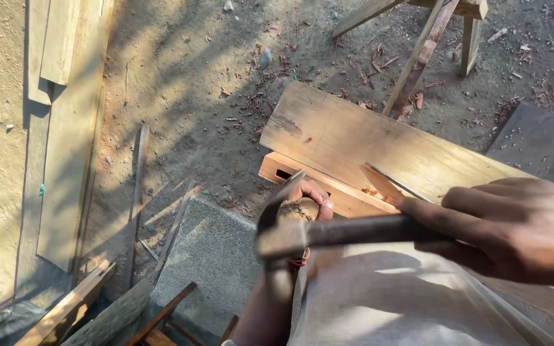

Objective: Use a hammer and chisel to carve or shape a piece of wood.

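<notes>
Right hand (514,227) closed round hammer (328,234) handle, near right; left hand (306,205) gripped chisel (293,208) at plank (379,144) edge; timber (65,128) far left.

The sandy ground (187,96) carries long planks (65,128) along its left edge. A grey slab (216,256) lies near the bottom edge, and wood chips (270,70) are scattered near the top.

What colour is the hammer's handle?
Dark, nearly black, held in the right hand; the hammer shows in the head view.
</notes>
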